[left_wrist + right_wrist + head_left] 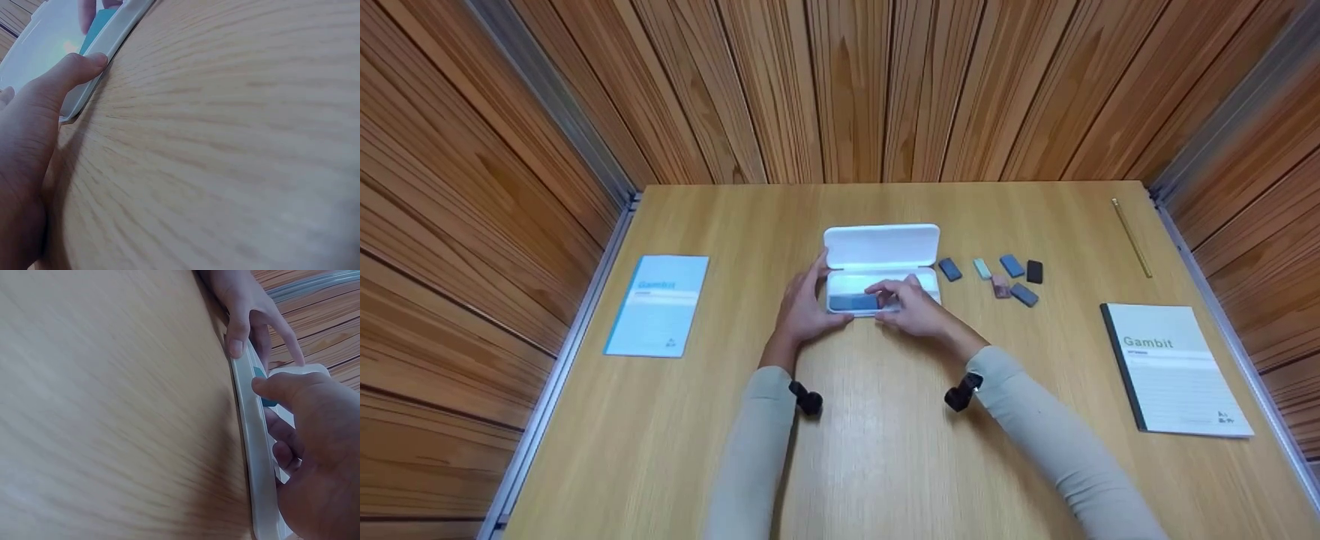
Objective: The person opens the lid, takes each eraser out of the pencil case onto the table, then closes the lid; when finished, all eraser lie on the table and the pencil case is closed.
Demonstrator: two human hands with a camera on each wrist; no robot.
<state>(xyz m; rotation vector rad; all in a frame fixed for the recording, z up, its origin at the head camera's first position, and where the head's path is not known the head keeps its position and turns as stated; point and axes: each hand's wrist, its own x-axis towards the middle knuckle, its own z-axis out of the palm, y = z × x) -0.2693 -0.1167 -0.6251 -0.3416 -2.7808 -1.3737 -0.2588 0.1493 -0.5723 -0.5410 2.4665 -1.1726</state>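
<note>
A white pencil case (882,247) lies with its lid raised at the middle of the table. My left hand (805,306) grips its left end, the thumb (84,66) on the front rim and the fingers reaching toward the hinge side. Inside the tray, along the front wall, is a flat teal-blue block (851,302). Fingers and thumb of my right hand (913,307) are curled at the right end of that block, pinching it. In the right wrist view the right thumb (270,387) touches the block's edge; part of it is hidden behind the hand.
Several small eraser-like blocks, one of them dark blue (950,269) and another black (1035,271), lie right of the case. A light blue notebook (658,307) is at left, a larger notebook (1177,371) at right. A gold pencil (1132,238) lies near the back right.
</note>
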